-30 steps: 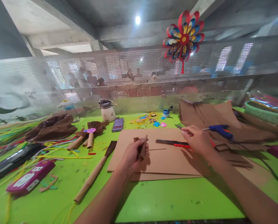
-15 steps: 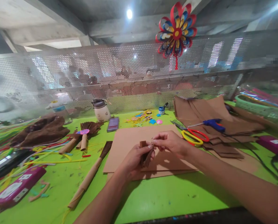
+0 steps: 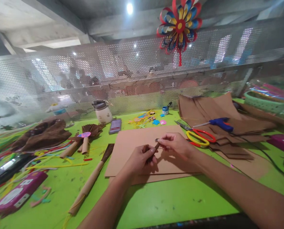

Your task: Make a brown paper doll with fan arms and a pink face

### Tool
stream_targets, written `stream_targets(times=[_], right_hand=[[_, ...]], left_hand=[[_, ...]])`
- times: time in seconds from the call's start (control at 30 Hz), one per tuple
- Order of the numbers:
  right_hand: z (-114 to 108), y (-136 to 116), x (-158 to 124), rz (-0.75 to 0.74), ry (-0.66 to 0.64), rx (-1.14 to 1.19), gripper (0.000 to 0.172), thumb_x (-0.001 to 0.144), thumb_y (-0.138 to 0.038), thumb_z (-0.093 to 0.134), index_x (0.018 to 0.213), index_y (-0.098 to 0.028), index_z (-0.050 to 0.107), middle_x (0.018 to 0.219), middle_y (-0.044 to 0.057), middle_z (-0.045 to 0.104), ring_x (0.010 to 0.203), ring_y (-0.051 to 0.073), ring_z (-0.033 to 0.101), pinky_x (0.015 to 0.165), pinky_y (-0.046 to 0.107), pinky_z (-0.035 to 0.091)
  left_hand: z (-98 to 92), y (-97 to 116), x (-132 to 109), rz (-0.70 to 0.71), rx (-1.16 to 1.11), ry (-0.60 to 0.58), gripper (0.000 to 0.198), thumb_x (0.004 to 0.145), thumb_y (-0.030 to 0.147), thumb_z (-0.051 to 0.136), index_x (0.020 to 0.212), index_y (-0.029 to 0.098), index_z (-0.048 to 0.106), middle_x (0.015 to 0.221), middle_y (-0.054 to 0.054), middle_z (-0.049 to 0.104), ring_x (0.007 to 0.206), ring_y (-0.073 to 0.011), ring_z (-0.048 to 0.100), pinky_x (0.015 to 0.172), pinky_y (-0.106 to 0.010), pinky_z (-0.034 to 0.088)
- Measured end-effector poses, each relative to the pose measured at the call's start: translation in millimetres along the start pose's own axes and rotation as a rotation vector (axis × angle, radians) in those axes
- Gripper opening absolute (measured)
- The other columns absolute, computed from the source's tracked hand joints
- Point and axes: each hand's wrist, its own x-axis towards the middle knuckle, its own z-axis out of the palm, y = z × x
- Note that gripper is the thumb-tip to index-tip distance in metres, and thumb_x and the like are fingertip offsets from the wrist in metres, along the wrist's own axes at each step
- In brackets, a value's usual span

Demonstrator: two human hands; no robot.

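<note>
I'm watching L hand & R hand pinching brown paper btwn them, scissors lying approx 2 o'clock of R.

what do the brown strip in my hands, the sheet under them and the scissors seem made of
Brown strip: probably paper, matte and thin. Tan sheet: likely cardboard, matte, flat, straight-edged. Scissors: grey blades, likely metal; smooth, evenly coloured red and yellow handles, probably plastic.

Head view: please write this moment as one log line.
left hand: holds brown paper; right hand: pinches its far end; beneath: cardboard; scissors: lying to the right, not held
</note>
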Motion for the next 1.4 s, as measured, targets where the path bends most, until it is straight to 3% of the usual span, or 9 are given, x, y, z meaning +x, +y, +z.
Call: stream_targets(times=[0.13, 0.3, 0.47, 0.57, 0.9, 1.07, 1.2, 1.4], right_hand=[[2.6, -2.0, -1.2, 0.01, 0.033, 0.051, 0.027, 0.064, -0.032, 0.072, 0.078, -0.012, 0.06, 0.064, 0.0, 0.06, 0.056, 0.01, 0.053, 0.056, 0.026, 0.041], [5.8, -4.6, -2.9, 0.016, 0.044, 0.127, 0.044, 0.06, -0.03, 0.075, 0.097, -0.014, 0.058, 0.066, -0.002, 0.059, 0.056, 0.01, 0.053, 0.057, 0.026, 0.042], [14.1, -1.4, -7.2, 0.001, -0.016, 0.072, 0.028, 0.065, -0.037, 0.071, 0.075, -0.013, 0.061, 0.061, 0.0, 0.059, 0.055, 0.011, 0.051, 0.056, 0.026, 0.039], [17.4, 1.4, -9.0, -0.039, -0.032, 0.013, 0.028, 0.071, -0.038, 0.066, 0.062, -0.013, 0.058, 0.058, 0.002, 0.058, 0.053, 0.01, 0.048, 0.053, 0.024, 0.036], [12.9, -2.7, -12.1, 0.052, 0.0, -0.126, 0.032, 0.066, -0.043, 0.067, 0.058, -0.015, 0.055, 0.047, -0.004, 0.048, 0.044, 0.007, 0.038, 0.043, 0.022, 0.027], [14.9, -2.0, -15.1, 0.081, -0.021, -0.093, 0.031, 0.067, -0.041, 0.067, 0.058, -0.015, 0.054, 0.05, -0.003, 0.05, 0.044, 0.007, 0.039, 0.043, 0.022, 0.027], [14.8, 1.8, -16.3, 0.121, -0.022, -0.099, 0.03, 0.067, -0.041, 0.067, 0.06, -0.015, 0.054, 0.049, -0.003, 0.049, 0.043, 0.007, 0.038, 0.041, 0.021, 0.026], [18.4, -1.7, -20.7, 0.137, -0.059, -0.065, 0.028, 0.068, -0.038, 0.067, 0.063, -0.015, 0.053, 0.053, -0.004, 0.049, 0.044, 0.006, 0.039, 0.042, 0.02, 0.026]], left_hand=[[4.2, -1.3, 0.6, -0.004, -0.063, -0.029, 0.032, 0.072, 0.043, 0.063, 0.077, 0.013, 0.053, 0.06, -0.005, 0.064, 0.044, -0.0116, 0.056, 0.043, -0.021, 0.038], [10.5, 0.8, 0.1, 0.082, -0.056, 0.028, 0.031, 0.072, 0.043, 0.063, 0.075, 0.013, 0.055, 0.064, -0.006, 0.065, 0.046, -0.0121, 0.057, 0.043, -0.021, 0.039], [10.4, 1.1, 1.2, 0.16, -0.005, 0.104, 0.029, 0.069, 0.041, 0.066, 0.073, 0.012, 0.059, 0.065, -0.005, 0.064, 0.051, -0.0113, 0.054, 0.039, -0.018, 0.033], [8.8, 0.6, 2.3, 0.176, 0.04, 0.129, 0.028, 0.07, 0.04, 0.064, 0.071, 0.012, 0.061, 0.063, -0.005, 0.064, 0.051, -0.0108, 0.052, 0.038, -0.018, 0.03], [-1.5, 5.3, -0.6, 0.19, 0.071, 0.27, 0.031, 0.067, 0.043, 0.067, 0.069, 0.013, 0.062, 0.045, 0.005, 0.047, 0.039, -0.0055, 0.033, 0.04, -0.019, 0.022], [-6.9, 10.4, -1.3, 0.258, 0.192, 0.339, 0.029, 0.067, 0.042, 0.066, 0.064, 0.014, 0.059, 0.045, 0.005, 0.045, 0.042, -0.0073, 0.036, 0.043, -0.021, 0.025], [-12.6, 11.0, 0.0, 0.279, 0.301, 0.376, 0.036, 0.073, 0.044, 0.059, 0.054, 0.016, 0.048, 0.046, 0.005, 0.039, 0.046, -0.0082, 0.035, 0.046, -0.021, 0.026], [-17.8, 12.2, 0.1, 0.355, 0.583, 0.465, 0.037, 0.079, 0.038, 0.051, 0.05, 0.017, 0.041, 0.047, 0.004, 0.039, 0.049, -0.0098, 0.036, 0.05, -0.023, 0.025]])
